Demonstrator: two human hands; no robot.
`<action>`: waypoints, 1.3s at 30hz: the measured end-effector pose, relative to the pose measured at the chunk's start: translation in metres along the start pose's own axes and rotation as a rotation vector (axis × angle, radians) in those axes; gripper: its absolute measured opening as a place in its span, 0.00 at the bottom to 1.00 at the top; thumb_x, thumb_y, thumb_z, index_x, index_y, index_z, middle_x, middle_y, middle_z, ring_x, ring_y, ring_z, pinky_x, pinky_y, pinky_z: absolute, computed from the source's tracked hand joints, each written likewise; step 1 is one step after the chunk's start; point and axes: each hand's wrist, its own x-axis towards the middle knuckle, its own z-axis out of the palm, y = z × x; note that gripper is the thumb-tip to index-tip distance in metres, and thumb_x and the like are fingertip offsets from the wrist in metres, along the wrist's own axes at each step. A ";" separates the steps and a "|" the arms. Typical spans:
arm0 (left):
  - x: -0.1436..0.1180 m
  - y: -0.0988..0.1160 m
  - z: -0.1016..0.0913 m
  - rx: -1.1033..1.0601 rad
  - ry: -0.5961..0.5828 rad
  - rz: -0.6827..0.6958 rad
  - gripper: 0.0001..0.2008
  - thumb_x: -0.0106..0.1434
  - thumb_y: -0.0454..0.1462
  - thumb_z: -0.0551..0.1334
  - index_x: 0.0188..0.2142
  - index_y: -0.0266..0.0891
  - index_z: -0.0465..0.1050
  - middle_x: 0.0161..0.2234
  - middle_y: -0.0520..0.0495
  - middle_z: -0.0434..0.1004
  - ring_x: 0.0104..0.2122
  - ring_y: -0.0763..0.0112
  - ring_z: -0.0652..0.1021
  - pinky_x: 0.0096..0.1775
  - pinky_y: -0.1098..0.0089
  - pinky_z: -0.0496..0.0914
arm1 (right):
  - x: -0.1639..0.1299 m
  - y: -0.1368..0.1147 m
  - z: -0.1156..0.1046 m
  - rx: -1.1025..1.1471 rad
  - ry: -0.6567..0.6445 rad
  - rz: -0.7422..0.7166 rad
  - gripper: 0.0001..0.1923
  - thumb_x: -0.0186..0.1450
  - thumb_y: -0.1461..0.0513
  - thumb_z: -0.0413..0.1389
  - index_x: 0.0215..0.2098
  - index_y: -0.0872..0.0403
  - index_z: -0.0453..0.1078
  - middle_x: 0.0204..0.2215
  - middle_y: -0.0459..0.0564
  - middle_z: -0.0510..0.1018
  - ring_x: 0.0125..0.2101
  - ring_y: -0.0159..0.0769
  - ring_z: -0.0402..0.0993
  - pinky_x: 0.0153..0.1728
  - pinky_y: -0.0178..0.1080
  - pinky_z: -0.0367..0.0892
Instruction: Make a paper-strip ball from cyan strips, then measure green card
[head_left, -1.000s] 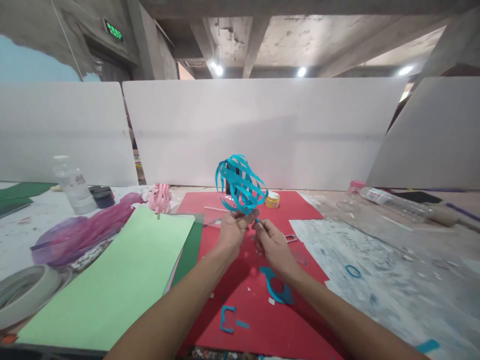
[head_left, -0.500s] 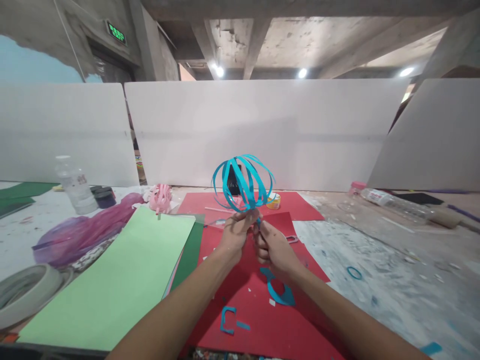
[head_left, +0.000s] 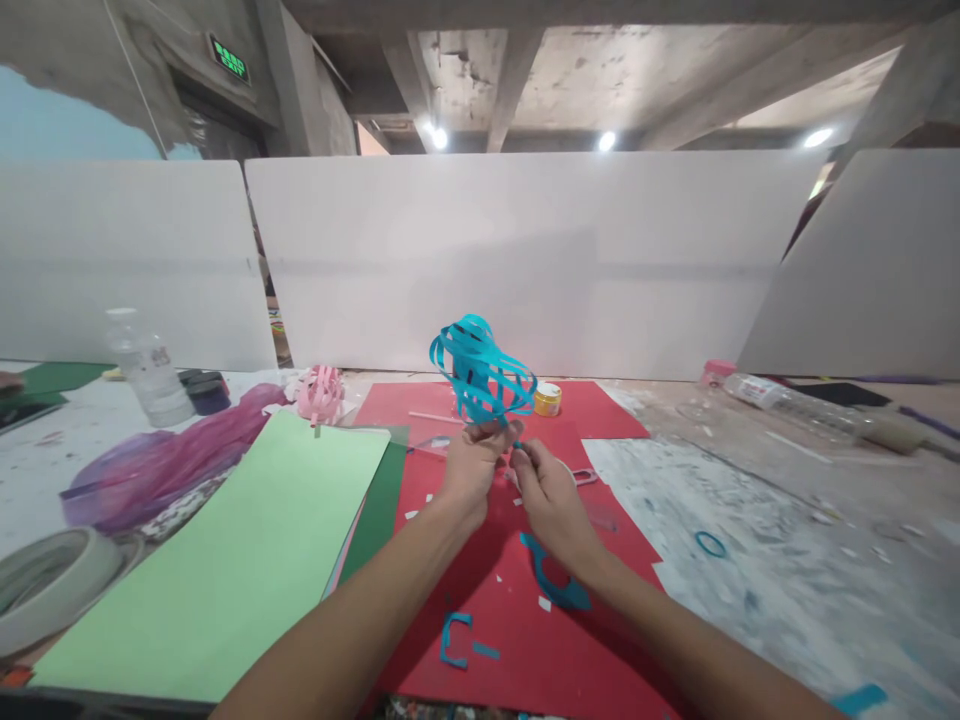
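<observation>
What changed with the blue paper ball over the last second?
The blue paper ball was turned between both hands: half a second ago its strips spread into an open cage, now they sit bunched and tilted left. The left hand still pinches its base, and the right hand stays beside it. The red sheet and green sheet have not moved.

table (head_left: 787, 520): paint-stained | red sheet (head_left: 525, 640) | green sheet (head_left: 225, 570) | tape roll (head_left: 45, 585) | 2 bottles
</observation>
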 end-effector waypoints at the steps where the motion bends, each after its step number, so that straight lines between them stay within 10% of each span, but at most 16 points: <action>1: -0.001 0.000 0.001 -0.007 0.007 -0.001 0.22 0.31 0.42 0.79 0.23 0.37 0.72 0.21 0.55 0.71 0.21 0.79 0.67 0.25 0.75 0.60 | -0.001 0.001 0.000 -0.032 0.002 -0.006 0.14 0.68 0.54 0.47 0.27 0.50 0.58 0.20 0.43 0.64 0.22 0.35 0.58 0.25 0.37 0.50; 20: 0.001 -0.004 -0.005 0.018 -0.109 -0.019 0.22 0.39 0.48 0.76 0.23 0.36 0.72 0.18 0.53 0.69 0.18 0.77 0.68 0.24 0.73 0.62 | 0.002 0.002 0.006 0.515 -0.113 0.283 0.23 0.61 0.41 0.54 0.27 0.50 0.59 0.15 0.36 0.55 0.13 0.26 0.48 0.14 0.32 0.45; 31: -0.002 0.003 -0.004 0.070 -0.020 0.086 0.18 0.40 0.44 0.77 0.25 0.38 0.75 0.25 0.53 0.74 0.25 0.77 0.70 0.31 0.75 0.64 | -0.001 0.001 -0.007 0.077 -0.051 0.049 0.18 0.69 0.48 0.46 0.29 0.51 0.61 0.21 0.42 0.63 0.23 0.33 0.58 0.25 0.36 0.54; 39: -0.002 -0.001 -0.003 0.037 -0.090 0.055 0.20 0.38 0.47 0.77 0.25 0.38 0.75 0.24 0.52 0.73 0.21 0.76 0.70 0.27 0.73 0.65 | -0.002 -0.001 -0.006 0.221 -0.076 0.081 0.20 0.68 0.45 0.47 0.28 0.51 0.62 0.20 0.43 0.63 0.22 0.33 0.57 0.22 0.36 0.54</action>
